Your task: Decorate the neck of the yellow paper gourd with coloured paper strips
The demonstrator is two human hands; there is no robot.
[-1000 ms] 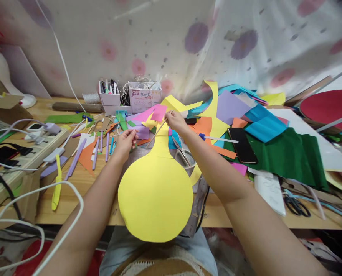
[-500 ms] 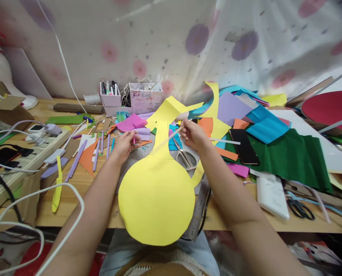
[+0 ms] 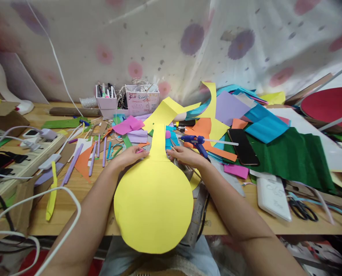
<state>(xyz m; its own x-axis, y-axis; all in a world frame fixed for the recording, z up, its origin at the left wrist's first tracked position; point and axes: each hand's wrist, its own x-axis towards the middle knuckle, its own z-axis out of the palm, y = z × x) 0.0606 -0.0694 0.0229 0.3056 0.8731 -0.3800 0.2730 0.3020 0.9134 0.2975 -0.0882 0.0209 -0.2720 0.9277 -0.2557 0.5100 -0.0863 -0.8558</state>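
Observation:
A yellow paper cutout (image 3: pixel 153 203), a round disc with a long neck, lies in front of me and overhangs the table's near edge. My left hand (image 3: pixel 132 156) is at the left side of the neck's base, fingers closed around a small pink piece (image 3: pixel 142 151). On the neck's other side, my right hand (image 3: pixel 186 156) pinches a thin stick (image 3: pixel 198 174), whose end sticks out below the palm. Scissors beneath that hand are mostly hidden. Just beyond it lies a blue glue gun (image 3: pixel 194 140).
Paper scraps and lilac rolled tubes (image 3: pixel 73 165) litter the left. A power strip (image 3: pixel 23 165) with cables runs along that side. On the right are a phone (image 3: pixel 242 146), green paper (image 3: pixel 300 161), a white power bank (image 3: pixel 273 196) and black scissors (image 3: pixel 302 211). Pen boxes (image 3: pixel 106 97) stand behind.
My right hand has come down and left with the stick, from above the neck to its side. My left hand has moved right and nearer to the neck's base. The glue gun is now uncovered.

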